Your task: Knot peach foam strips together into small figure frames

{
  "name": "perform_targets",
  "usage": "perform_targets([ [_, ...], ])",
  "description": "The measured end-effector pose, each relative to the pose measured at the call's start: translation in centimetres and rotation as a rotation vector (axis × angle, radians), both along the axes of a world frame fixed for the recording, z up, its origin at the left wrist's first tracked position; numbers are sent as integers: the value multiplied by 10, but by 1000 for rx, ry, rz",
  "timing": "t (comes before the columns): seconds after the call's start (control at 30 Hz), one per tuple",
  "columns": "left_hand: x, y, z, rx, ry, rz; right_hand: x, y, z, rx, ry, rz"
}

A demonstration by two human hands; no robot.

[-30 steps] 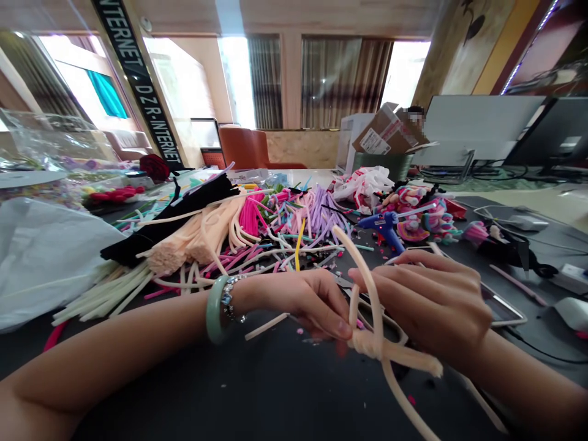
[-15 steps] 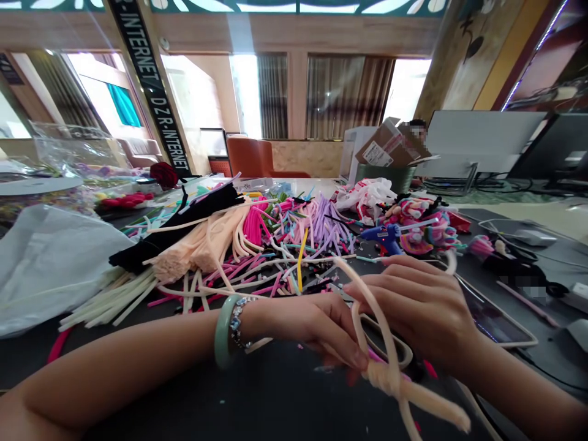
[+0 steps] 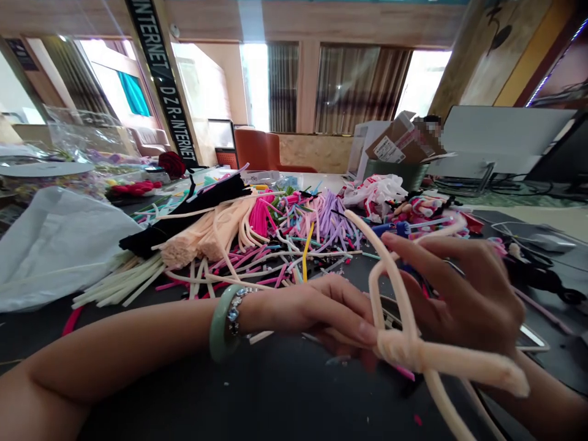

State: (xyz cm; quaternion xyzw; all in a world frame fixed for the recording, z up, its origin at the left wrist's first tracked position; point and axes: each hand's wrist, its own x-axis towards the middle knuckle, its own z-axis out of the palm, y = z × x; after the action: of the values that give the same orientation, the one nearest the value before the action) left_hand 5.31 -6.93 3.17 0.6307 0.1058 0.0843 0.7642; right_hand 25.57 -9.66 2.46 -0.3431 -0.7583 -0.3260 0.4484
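Observation:
My left hand [image 3: 321, 312] pinches a peach pipe cleaner piece [image 3: 399, 350] at its wound middle. A thick stub points right from the windings, one strand rises in front, and another hangs down toward the bottom edge. A thin loop stands above the windings. My right hand [image 3: 463, 294] is just behind and to the right, its fingers apart and slightly blurred. A loose peach strand [image 3: 452, 225] runs behind its fingers; I see no firm grip on it. A green bangle [image 3: 221, 324] and a jewelled bracelet circle my left wrist.
Peach pipe cleaner bundles [image 3: 202, 236], a black bundle [image 3: 184, 214] and loose coloured stems cover the dark table's middle. A blue glue gun [image 3: 390, 229] lies partly hidden behind my right hand. White plastic [image 3: 59, 251] is at left; a cardboard box [image 3: 390, 144] and monitors stand behind.
My right hand has moved right and its fingers have spread, the loose strand rising behind them. My left hand and the wound piece have shifted slightly right and up in view.

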Motion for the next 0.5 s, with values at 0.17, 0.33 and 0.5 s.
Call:
perform_targets([
  [0.17, 0, 1, 1, 118, -160, 234, -2, 3, 0, -317, 256, 147],
  [0.33, 7, 12, -12, 145, -275, 457, 3, 16, 7, -564, 566, 252],
  [0.5, 8, 20, -17, 230, -242, 663, -1, 23, 1, -831, 142, 195],
])
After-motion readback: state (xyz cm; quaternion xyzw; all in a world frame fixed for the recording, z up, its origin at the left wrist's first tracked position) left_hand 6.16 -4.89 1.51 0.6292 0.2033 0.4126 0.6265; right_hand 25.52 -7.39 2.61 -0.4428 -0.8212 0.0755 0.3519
